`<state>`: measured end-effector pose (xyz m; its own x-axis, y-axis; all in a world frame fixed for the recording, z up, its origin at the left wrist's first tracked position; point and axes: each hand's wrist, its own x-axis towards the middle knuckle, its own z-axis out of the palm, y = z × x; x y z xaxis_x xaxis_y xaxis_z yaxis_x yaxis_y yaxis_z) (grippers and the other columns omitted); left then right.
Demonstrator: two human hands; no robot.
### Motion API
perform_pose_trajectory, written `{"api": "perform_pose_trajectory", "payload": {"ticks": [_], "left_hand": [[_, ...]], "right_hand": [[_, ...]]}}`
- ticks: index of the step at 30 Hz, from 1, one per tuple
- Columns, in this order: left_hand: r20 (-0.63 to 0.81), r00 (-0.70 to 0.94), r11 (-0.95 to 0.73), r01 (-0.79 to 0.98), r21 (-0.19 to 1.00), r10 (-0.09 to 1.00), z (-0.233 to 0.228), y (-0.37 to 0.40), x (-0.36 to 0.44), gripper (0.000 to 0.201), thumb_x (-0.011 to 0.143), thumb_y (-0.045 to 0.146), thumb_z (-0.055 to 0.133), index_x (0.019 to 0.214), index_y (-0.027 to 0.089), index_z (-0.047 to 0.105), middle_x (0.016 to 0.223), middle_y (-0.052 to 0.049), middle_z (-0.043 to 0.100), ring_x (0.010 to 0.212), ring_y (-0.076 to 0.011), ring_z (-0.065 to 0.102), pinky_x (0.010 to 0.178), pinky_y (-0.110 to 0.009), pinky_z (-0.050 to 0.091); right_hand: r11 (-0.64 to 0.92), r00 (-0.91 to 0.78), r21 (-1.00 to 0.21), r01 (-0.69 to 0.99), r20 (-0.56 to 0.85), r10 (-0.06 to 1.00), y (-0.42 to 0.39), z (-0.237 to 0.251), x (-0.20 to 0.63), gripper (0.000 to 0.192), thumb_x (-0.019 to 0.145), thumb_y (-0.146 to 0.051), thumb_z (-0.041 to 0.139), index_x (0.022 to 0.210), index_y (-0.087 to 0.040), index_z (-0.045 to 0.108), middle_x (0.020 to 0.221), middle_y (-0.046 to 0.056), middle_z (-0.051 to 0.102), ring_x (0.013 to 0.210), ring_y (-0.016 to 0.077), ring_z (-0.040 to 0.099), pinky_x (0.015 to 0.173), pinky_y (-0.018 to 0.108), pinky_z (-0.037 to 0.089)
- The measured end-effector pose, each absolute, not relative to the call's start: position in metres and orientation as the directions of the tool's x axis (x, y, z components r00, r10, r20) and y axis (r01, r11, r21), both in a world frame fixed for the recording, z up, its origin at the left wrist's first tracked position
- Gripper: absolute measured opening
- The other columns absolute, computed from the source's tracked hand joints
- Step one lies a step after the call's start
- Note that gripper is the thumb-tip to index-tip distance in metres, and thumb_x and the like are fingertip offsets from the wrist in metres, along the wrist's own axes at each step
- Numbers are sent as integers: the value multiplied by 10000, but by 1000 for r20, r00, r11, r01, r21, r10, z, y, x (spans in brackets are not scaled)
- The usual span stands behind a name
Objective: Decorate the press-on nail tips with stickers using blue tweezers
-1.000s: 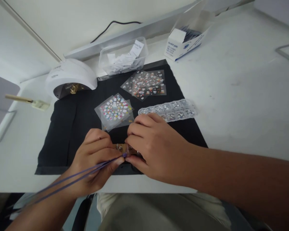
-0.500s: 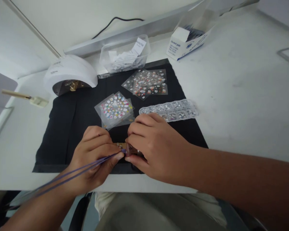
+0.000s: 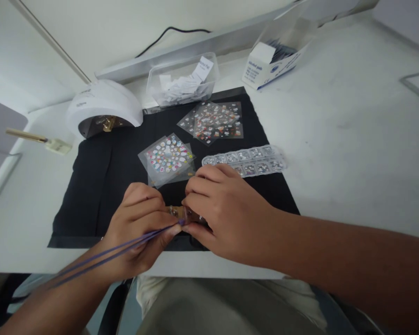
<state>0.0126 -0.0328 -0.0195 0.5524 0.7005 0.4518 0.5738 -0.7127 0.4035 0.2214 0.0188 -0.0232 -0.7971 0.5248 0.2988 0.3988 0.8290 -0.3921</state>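
Pinching purple tweezers (image 3: pixel 125 245), left hand (image 3: pixel 139 232), fingers closed.

Head view, looking down and forward.
The black mat (image 3: pixel 101 186) and white table (image 3: pixel 335 139) are seen close from above.

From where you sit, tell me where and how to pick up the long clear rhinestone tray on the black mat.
Take the rhinestone tray across its narrow width near the middle, coming from above on the right side. It lies flat and long, so a pinch over the two long edges should hold it level. The right hand is nearest; its near edge is partly covered by that hand's fingers, so approach from the far end.
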Motion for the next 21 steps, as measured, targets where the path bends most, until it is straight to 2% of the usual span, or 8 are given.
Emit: {"api": "perform_pose_trajectory", "payload": {"ticks": [11,21], "left_hand": [[489,500,-690,619,375,715,-19,-32,16,75,895,120,633,920,185,661,755,-19,705,770,-190,589,757,-393,472],[466,569,-734,561,383,678,-15,-33,15,85,908,140,606,849,188,645,753,-16,695,763,-189,583,761,-400,454]], "right_hand": [[832,-800,-392,393,299,519,19,-24,221,206,862,-332,673,779,-144,689,867,85,684,903,270,512,755,409,295],[825,-801,-395,404,284,528,17,-23,221,226,879,-343,653,776,-145,685,878,91,691,897,264,514,763,415,298]]}}
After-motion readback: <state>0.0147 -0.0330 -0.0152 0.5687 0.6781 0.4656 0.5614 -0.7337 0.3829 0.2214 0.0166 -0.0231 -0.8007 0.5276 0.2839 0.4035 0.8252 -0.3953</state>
